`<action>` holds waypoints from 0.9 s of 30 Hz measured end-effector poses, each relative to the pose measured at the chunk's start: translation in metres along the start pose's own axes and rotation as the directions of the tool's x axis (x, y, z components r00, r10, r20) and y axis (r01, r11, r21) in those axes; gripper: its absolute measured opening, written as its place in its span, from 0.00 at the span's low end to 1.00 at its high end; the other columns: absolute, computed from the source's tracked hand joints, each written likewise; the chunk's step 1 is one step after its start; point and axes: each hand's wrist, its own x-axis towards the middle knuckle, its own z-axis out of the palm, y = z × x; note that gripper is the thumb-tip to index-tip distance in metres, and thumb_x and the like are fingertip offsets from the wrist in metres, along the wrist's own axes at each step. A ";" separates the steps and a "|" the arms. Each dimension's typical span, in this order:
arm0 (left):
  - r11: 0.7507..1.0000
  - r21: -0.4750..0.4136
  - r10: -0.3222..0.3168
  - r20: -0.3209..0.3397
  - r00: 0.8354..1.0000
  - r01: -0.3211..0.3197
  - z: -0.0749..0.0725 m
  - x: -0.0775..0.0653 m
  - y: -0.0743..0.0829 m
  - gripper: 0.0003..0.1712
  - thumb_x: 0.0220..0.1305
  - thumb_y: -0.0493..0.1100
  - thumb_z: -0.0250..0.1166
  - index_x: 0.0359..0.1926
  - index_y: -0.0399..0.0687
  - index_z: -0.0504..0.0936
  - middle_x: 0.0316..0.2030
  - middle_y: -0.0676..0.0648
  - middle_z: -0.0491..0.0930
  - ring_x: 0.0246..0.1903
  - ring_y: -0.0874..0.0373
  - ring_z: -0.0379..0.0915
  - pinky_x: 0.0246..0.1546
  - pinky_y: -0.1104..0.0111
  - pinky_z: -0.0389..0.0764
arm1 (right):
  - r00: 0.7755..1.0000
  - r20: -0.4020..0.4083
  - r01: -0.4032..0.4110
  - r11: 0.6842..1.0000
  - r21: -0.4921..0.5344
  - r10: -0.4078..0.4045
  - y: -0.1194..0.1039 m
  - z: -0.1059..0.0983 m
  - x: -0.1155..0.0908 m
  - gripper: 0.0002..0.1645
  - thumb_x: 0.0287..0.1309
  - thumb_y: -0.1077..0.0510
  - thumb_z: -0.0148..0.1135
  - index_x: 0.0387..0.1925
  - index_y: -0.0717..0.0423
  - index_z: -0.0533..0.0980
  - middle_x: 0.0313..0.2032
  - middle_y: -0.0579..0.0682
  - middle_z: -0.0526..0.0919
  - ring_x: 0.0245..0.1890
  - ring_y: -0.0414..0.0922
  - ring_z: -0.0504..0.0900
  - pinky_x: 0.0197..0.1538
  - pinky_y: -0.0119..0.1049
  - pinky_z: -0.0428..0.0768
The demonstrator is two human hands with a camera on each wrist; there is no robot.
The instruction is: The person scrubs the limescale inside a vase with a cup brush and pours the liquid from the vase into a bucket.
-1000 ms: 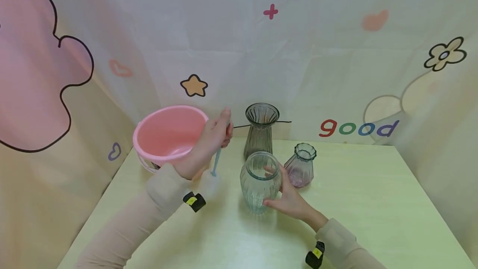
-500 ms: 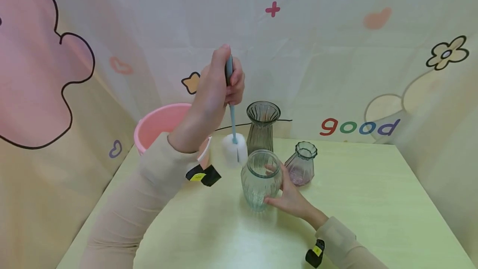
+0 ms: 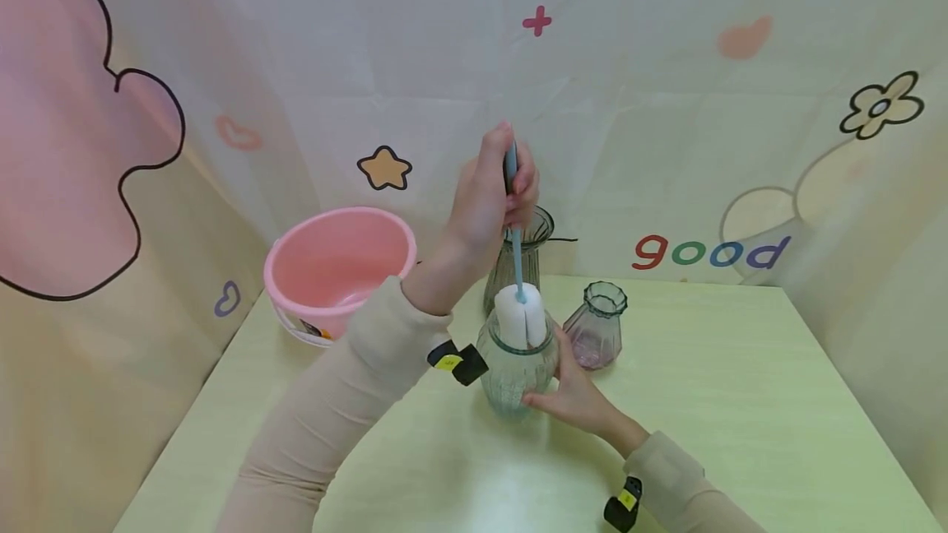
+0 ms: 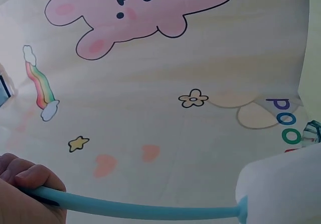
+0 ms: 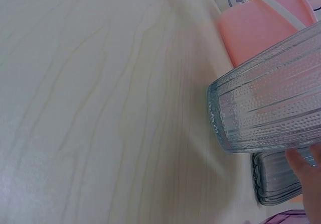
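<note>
My left hand grips the blue handle of a sponge bottle brush and holds it upright. The brush's white sponge head is partly inside the mouth of a ribbed clear glass vase. Around the right side of that vase curls my right hand, thumb in front and fingers behind. In the left wrist view the blue handle runs from my fist to the white sponge. The right wrist view has the vase's ribbed, dotted wall close up, with my fingers at its side.
Behind the held vase stands a taller grey glass vase. A small faceted vase with a purplish base is just right of it. The pink bucket sits at the table's back left. A printed curtain hangs behind the table.
My left hand has lifted the brush from beside the bucket and brought it right, over the clear vase, then lowered its sponge into the mouth. The right hand keeps its hold on the vase.
</note>
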 end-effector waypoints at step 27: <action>0.991 -0.086 -0.093 0.072 0.993 0.099 -0.020 -0.037 -0.063 0.23 0.70 0.47 0.35 0.17 0.47 0.58 0.11 0.54 0.53 0.11 0.60 0.45 0.16 0.70 0.51 | 1.000 0.000 0.010 0.991 -0.136 -0.010 -0.036 0.001 -0.003 0.64 0.40 0.67 0.72 0.68 0.62 0.36 0.63 0.66 0.59 0.58 0.59 0.67 0.54 0.53 0.70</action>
